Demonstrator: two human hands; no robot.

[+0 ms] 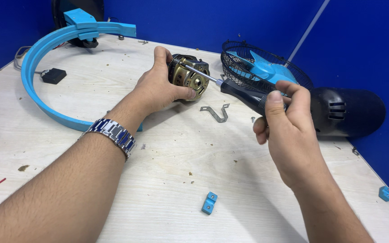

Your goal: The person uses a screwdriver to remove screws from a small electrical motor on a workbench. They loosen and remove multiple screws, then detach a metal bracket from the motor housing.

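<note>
My left hand [157, 87] grips a brass-coloured fan motor [190, 75] and holds it steady on the pale wooden table [167, 180]. In my right hand [289, 130] is a black-handled screwdriver [244, 93], its metal shaft pointing left with the tip on the top of the motor. A metal watch [111, 134] sits on my left wrist.
A curved blue plastic ring [37, 76] lies at the left, with a small black box [53, 75] inside it. Behind the screwdriver are a black wire grille with blue fan blades [266, 67] and a black housing [347, 112]. A bent metal bracket [216, 112], a loose screw [253, 119] and blue clips [209, 202] lie about.
</note>
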